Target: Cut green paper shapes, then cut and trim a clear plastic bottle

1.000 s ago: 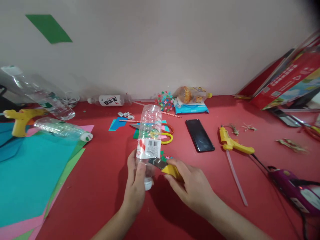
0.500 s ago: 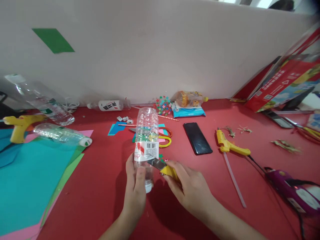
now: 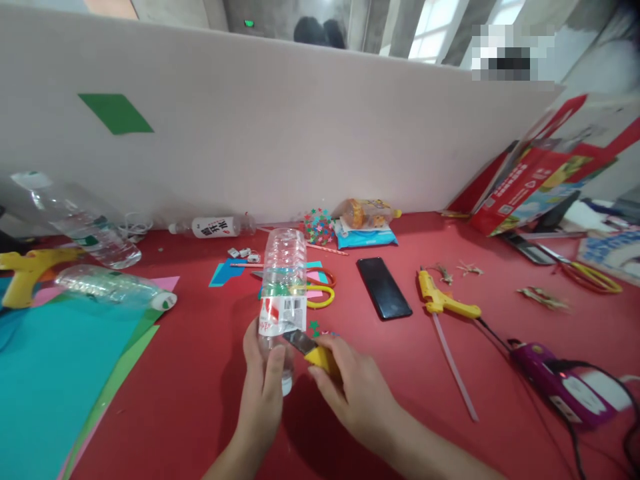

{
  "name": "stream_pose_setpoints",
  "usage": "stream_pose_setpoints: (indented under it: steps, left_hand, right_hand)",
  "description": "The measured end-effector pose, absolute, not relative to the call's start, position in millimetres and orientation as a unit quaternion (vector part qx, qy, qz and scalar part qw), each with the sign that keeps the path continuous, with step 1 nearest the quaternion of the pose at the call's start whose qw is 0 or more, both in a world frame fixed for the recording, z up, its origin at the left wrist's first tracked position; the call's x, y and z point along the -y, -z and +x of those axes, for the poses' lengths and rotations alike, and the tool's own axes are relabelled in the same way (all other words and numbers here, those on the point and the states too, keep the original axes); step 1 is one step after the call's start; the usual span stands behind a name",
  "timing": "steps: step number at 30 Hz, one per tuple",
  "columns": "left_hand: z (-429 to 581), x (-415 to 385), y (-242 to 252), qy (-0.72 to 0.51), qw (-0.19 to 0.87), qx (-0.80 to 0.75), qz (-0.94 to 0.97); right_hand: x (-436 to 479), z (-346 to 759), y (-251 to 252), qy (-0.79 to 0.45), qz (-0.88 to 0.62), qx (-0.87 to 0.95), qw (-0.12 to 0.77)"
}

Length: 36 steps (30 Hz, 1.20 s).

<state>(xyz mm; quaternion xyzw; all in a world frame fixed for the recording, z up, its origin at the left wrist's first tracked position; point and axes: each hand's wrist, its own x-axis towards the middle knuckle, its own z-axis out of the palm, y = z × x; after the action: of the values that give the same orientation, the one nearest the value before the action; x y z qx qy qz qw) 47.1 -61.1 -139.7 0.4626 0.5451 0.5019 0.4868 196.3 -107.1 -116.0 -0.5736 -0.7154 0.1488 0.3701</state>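
A clear plastic bottle (image 3: 283,280) stands upside down on its white cap on the red table (image 3: 200,373). My left hand (image 3: 263,387) is wrapped round its lower part, below the white and red label. My right hand (image 3: 350,390) grips a yellow utility knife (image 3: 313,352), and the metal blade touches the bottle just under the label.
Yellow-handled scissors (image 3: 320,293) and coloured paper scraps lie behind the bottle. A black phone (image 3: 383,288), a yellow glue gun (image 3: 443,301) and a purple glue gun (image 3: 560,383) lie to the right. Teal paper sheets (image 3: 55,380) and several empty bottles (image 3: 107,288) are at the left. A white partition (image 3: 300,140) stands behind.
The camera has tilted upward, so everything sits lower in the frame. Both hands, the bottle and the knife keep the same hold.
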Motion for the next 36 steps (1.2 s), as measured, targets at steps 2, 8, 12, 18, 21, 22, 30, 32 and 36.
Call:
stream_pose_setpoints:
  steps: [2, 8, 12, 18, 21, 22, 30, 32, 36]
  left_hand:
    - [45, 59, 138, -0.514, 0.485, -0.544, 0.452]
    - [39, 48, 143, -0.509, 0.551, -0.529, 0.397]
    - [39, 48, 148, -0.525, 0.547, -0.509, 0.407]
    - [41, 49, 151, -0.502, 0.527, -0.539, 0.424]
    - [44, 51, 150, -0.507, 0.512, -0.54, 0.435]
    - [46, 52, 149, -0.512, 0.502, -0.538, 0.444]
    - [53, 56, 131, -0.504, 0.458, -0.54, 0.494]
    - [52, 55, 131, -0.501, 0.467, -0.543, 0.485]
    - [48, 48, 131, -0.511, 0.529, -0.521, 0.432]
  right_hand:
    - [106, 197, 115, -0.143, -0.571, 0.722, 0.364]
    - [102, 205, 117, -0.145, -0.571, 0.74, 0.326]
    - [104, 207, 121, -0.157, -0.558, 0.755, 0.308]
    - [106, 207, 126, -0.197, -0.577, 0.737, 0.293]
    - [107, 206, 129, -0.217, -0.582, 0.722, 0.304]
    - [108, 206, 129, -0.22, -0.584, 0.718, 0.308]
    - [104, 210, 124, -0.138, -0.583, 0.738, 0.311]
    - [103, 212, 125, -0.126, -0.588, 0.74, 0.302]
    - [101, 219, 129, -0.123, -0.596, 0.74, 0.287]
